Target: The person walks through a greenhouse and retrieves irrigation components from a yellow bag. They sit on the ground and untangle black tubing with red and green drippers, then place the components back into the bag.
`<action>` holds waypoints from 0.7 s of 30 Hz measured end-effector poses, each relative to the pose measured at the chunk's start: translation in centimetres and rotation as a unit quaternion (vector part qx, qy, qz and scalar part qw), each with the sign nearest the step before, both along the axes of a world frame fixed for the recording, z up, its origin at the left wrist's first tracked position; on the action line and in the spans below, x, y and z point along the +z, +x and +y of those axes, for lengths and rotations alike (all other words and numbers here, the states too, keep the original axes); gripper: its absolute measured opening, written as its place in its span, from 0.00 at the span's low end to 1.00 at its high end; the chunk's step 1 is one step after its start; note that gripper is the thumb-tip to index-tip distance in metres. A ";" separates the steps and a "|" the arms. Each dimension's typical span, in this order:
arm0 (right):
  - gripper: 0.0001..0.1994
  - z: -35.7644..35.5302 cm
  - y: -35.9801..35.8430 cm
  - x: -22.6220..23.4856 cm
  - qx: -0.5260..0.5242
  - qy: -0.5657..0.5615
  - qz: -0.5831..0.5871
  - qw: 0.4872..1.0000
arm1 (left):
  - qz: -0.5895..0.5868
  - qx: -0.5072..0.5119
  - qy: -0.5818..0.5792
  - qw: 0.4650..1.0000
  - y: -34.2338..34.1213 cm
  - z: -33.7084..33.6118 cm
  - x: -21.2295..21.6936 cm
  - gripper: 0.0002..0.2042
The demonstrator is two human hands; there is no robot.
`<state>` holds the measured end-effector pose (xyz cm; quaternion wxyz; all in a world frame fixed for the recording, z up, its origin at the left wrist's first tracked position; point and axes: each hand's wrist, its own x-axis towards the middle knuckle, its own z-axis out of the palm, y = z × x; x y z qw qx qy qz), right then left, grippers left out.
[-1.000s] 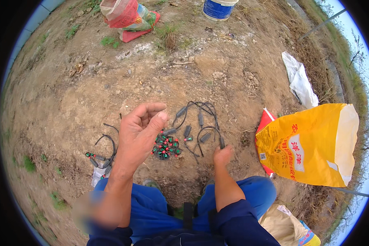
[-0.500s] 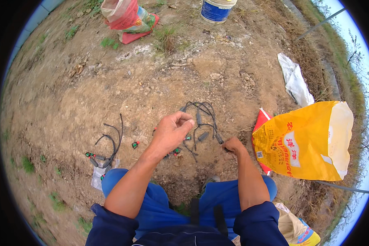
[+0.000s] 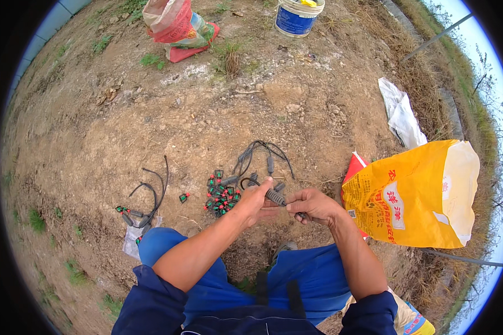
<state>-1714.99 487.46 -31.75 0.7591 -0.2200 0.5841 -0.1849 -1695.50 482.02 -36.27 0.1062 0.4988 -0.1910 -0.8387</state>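
We are looking down at brown soil [image 3: 117, 128], where a yellow sack [image 3: 419, 195] is sitting to our right. Our right hand [image 3: 315, 206] and left hand [image 3: 252, 204] are clamping, from opposite ends, to the right of a green-and-red pile [image 3: 222, 200], onto one grey ribbed piece [image 3: 275, 197].

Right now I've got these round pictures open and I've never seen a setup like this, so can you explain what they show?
There is no machine: a person works with two bare hands. Every picture comes from one wide fisheye camera on the person's head, looking down, so edges curve. The right hand holds a grey ribbed piece; the left hand is at its other end, but its grip is hard to tell. On the soil lie black tubes and a pile of small green-and-black parts with red tips. A yellow sack is on the right.
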 end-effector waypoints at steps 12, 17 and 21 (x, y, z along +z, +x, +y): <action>0.17 -0.9 1.5 0.9 -0.012 -0.035 -0.091 0.995 | 0.007 0.116 -0.185 0.976 0.8 -2.4 2.9 0.17; 0.21 -1.5 2.3 1.9 0.008 -0.072 -0.077 0.994 | 0.009 0.159 -0.289 0.944 1.1 -3.0 2.8 0.18; 0.24 -1.4 2.7 2.8 0.038 -0.099 -0.063 0.992 | 0.018 0.207 -0.360 0.910 1.1 -3.9 3.3 0.18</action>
